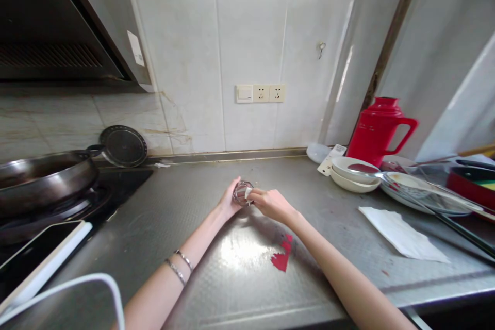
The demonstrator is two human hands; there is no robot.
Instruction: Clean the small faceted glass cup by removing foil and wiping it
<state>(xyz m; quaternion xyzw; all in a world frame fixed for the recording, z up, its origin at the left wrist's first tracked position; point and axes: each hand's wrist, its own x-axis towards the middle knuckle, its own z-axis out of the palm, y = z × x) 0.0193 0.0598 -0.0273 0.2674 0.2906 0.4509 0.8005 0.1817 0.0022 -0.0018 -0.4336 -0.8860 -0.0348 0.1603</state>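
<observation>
My left hand is closed around the side of a small clear glass with a patterned, shiny wall, held over the middle of the metal counter. Its opening is turned partly toward me. My right hand is closed at the glass's right side, its fingertips pinching a small white piece that looks like tissue or paper at the mouth of the glass. Red torn scraps lie on the counter below my hands.
A steel pan sits on the stove at left, near a phone-like device with a white cable. At right stand a red thermos, white bowls, plates with utensils, and a white paper sheet. Wall sockets are behind.
</observation>
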